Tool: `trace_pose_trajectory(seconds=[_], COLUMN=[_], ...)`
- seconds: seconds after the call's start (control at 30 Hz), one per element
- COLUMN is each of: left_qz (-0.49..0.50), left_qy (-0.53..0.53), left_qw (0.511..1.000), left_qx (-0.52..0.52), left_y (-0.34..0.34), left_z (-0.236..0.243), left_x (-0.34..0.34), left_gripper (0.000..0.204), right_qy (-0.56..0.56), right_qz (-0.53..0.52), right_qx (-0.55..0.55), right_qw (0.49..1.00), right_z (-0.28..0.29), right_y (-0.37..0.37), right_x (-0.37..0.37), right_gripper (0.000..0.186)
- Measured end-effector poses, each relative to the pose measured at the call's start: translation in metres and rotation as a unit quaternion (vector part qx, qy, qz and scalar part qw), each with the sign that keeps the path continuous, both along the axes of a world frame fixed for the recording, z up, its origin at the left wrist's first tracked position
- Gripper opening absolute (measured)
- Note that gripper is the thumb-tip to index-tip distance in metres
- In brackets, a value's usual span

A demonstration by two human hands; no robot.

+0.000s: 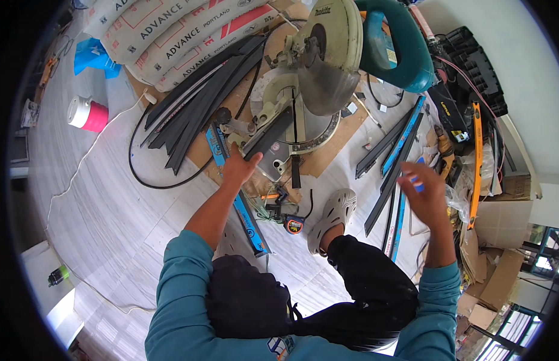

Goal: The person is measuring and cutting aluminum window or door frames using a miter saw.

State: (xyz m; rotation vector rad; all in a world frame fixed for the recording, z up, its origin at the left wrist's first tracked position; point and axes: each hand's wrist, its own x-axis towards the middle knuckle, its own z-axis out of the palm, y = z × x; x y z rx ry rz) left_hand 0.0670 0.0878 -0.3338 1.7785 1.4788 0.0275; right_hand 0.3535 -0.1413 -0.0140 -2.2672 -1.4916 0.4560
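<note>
My left hand is closed on a short dark strip lying at a slant on the base of the mitre saw, beside the blade guard. Below that hand, a long blue-and-black strip runs down over the floor. A tape measure and small tools lie below the saw. My right hand is raised at the right over more blue and black strips, fingers loosely bent and apart. A bit of blue shows among those fingers; I cannot make out what it is.
Stacked sacks and a bundle of dark strips are at upper left, with cables and a pink-and-white jug. An orange level, black cases and cardboard line the right side. My shoe is below the saw.
</note>
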Motion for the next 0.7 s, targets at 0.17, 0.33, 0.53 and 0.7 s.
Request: trace_pose_trajectory(seconds=[0.17, 0.33, 0.53, 0.7], left_qz=[0.027, 0.033, 0.033, 0.042], left_qy=[0.007, 0.0, -0.033, -0.083], left_qw=[1.0, 0.999, 0.997, 0.994], left_qx=[0.002, -0.013, -0.058, -0.05], left_y=[0.019, 0.022, 0.031, 0.032], left_z=[-0.006, -0.006, -0.013, -0.038], left_x=[0.0, 0.005, 0.014, 0.0], left_gripper=[0.114, 0.112, 0.102, 0.097], right_qy=[-0.043, -0.107, -0.055, 0.371], right_qz=[-0.018, 0.025, -0.098, -0.287], right_qx=[0.211, 0.28, 0.195, 0.075], right_qw=[0.976, 0.954, 0.974, 0.88], right_z=[0.05, 0.09, 0.093, 0.032], right_y=[0.063, 0.163, 0.225, 0.201], right_x=[-0.001, 0.013, -0.004, 0.0], right_gripper=[0.022, 0.032, 0.036, 0.072])
